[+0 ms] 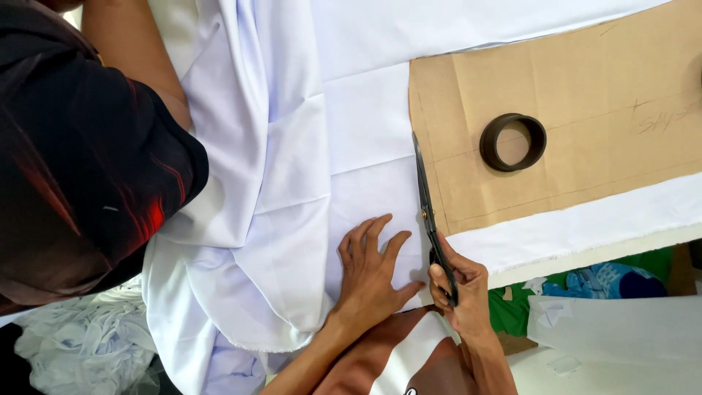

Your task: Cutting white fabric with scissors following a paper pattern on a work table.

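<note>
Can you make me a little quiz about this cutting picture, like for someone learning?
1. True or false: the scissors lie along the left edge of the brown paper pattern.
2. Which hand holds the scissors: A) the left hand, B) the right hand, C) neither?
3. What sits on top of the brown pattern?

Key:
1. True. The blades run right beside that edge, over the white cloth.
2. B. The right hand grips the handles; the left hand presses flat on the cloth.
3. A dark ring, lying flat, apart from the scissors.
</note>
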